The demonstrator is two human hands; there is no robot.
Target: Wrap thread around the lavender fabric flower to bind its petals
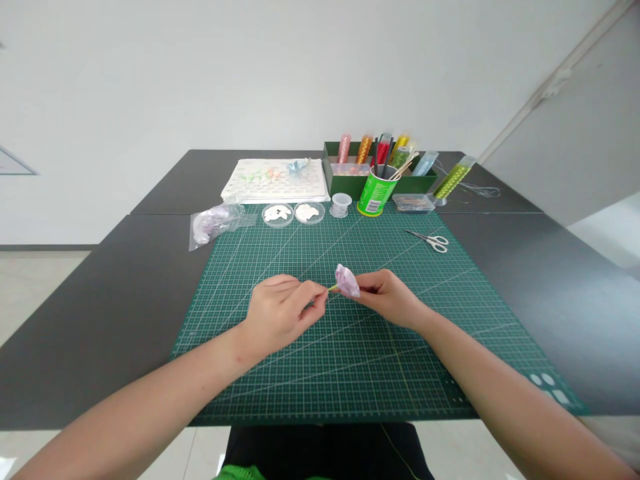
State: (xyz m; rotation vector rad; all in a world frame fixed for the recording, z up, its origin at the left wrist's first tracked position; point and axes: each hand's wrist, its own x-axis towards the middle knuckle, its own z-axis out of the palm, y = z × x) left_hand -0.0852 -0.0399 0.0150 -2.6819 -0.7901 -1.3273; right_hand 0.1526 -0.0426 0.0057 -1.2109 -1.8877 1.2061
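Note:
Above the cutting mat, a pale lilac fabric-like flower lies tilted between my two hands. My left hand is closed, its thumb and fingertips pinching the thin yellow-green stem. On the other side, my right hand is closed with its fingertips against the petals; the bloom partly hides their tips. A thin yellowish-green thread runs from below my right hand across the mat and over the front edge to my lap.
On the green cutting mat lie scissors at right and two white-filled dishes behind. A green can of tools stands before a box of thread spools. A plastic bag and white sheets with small flowers sit left.

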